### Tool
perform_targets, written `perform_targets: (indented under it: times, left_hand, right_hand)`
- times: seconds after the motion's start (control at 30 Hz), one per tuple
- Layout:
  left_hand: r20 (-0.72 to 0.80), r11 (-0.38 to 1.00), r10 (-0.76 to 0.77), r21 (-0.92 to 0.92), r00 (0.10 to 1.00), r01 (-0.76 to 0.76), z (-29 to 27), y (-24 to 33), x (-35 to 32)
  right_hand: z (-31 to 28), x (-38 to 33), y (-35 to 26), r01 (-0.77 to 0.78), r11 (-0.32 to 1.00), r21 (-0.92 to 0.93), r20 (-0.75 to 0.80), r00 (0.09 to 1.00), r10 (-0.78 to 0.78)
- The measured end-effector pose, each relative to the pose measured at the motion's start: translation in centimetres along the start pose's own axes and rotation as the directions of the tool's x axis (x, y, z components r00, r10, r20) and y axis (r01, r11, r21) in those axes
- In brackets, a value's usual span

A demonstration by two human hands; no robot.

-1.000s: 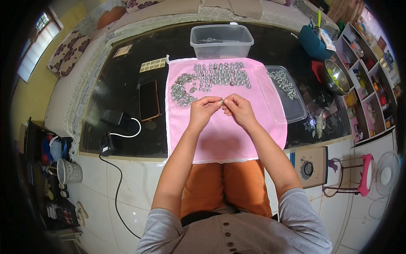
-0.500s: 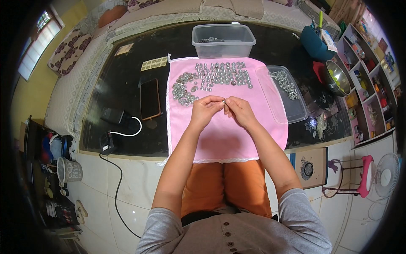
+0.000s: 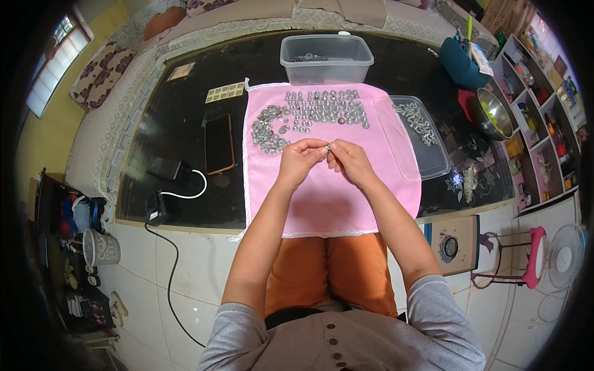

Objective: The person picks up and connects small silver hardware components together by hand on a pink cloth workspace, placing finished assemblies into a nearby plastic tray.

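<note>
So, looking at how far along this is: a good batch of small silvery metal cone-shaped pieces (image 3: 325,110) is lined up in fairly tidy rows at the far part of the pink cloth with white trim (image 3: 334,201), and I'd call those the sorted ones. Left of them there's a loose heap of small round silvery metal pieces (image 3: 267,135), not in rows at all, plus a pile of thin, pale silver metal bits (image 3: 416,125) on the clear plastic lid (image 3: 435,164) that overlaps the cloth's right edge. Going by those piles, I'd say plenty is left, maybe around half, but they overlap too much to count. Now the grip: the left hand (image 3: 298,162) and right hand (image 3: 349,162) meet just nearer than the rows, thumbs and fingertips pinched nearly closed, hardly any gap. Between them is one tiny silvery metal piece (image 3: 328,148), and it looks like both hands have hold of it, held above the cloth. It's mostly covered by fingers, so I can't tell if it's one part or two fitted together. Past the cloth, a clear plastic tub (image 3: 327,75) with some dark stuff inside sits on the glossy black counter (image 3: 257,59), and a dark phone (image 3: 219,145) lies off to the left.
</note>
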State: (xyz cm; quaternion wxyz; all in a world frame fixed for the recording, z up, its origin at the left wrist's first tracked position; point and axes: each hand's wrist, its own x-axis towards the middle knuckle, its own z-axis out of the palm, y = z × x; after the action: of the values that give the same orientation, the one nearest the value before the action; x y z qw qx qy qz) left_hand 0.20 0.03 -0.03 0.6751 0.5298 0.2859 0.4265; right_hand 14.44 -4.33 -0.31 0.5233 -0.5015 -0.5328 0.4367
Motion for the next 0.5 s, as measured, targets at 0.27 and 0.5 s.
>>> perform_targets:
  times: [0.27,0.5]
  left_hand:
    - [0.001,0.999,-0.008,0.031,1.0,0.008,-0.15,-0.2,0.13]
    - [0.022,0.999,-0.018,0.049,1.0,0.016,-0.06,-0.02,0.09]
  right_hand:
    - [0.72,0.02,-0.73,-0.018,0.994,-0.109,-0.134,0.991,0.004]
    - [0.29,-0.07,-0.77,-0.134,0.991,-0.013,-0.054,0.99,0.133]
